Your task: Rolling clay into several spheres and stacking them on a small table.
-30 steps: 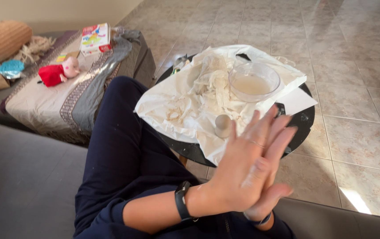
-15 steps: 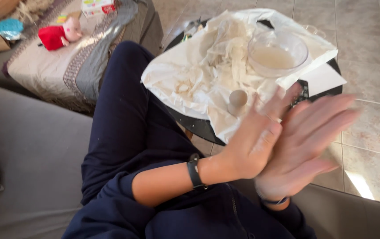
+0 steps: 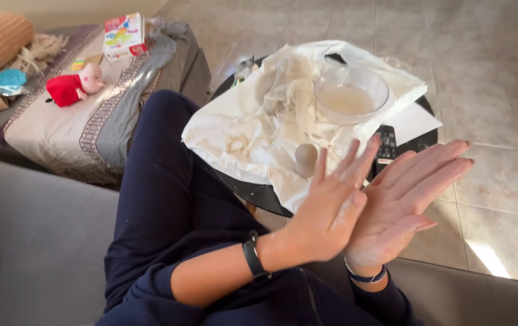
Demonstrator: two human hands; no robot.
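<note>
Hands meet palm to palm at the picture's five o'clock: the left hand (image 3: 330,208) lies flat across the right hand (image 3: 407,196), fingers of both spread wide and holding nothing, pale residue on the skin. By my judgement the step is a rubbing of the palms, perhaps over something pressed between them, which I cannot see; a next move would call for parting them over the crumpled white paper (image 3: 259,121). At twelve o'clock from the hands a clear glass bowl (image 3: 351,93) holds cloudy, whitish liquid. A small grey clay lump (image 3: 305,158) stands on the paper at eleven o'clock, on the round black table (image 3: 259,194).
</note>
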